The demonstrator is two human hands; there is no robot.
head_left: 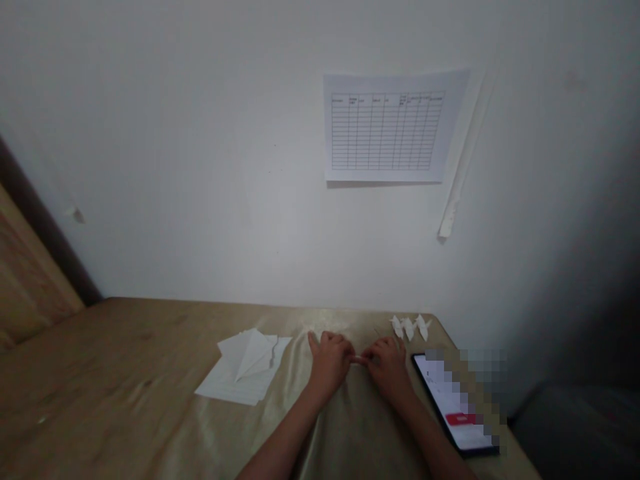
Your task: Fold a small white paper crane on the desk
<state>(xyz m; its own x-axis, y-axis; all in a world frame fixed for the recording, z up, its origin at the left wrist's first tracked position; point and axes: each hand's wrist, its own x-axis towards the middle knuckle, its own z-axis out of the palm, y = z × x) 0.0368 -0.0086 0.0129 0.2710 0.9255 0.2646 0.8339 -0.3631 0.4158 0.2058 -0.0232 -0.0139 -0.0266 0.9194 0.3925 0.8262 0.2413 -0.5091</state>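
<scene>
Left grip [331, 363] and right grip [389, 365] pinch white paper [358, 360] below an illegible chart [386, 133].

Paper stack [225, 383] on table [100, 387], left of my left hand [331, 361]. Strip [358, 360] between my hands. Three paper pieces [409, 329] beyond right hand [388, 365], phone [443, 400] to its right. Chart [385, 137] on wall [175, 167] behind.
</scene>
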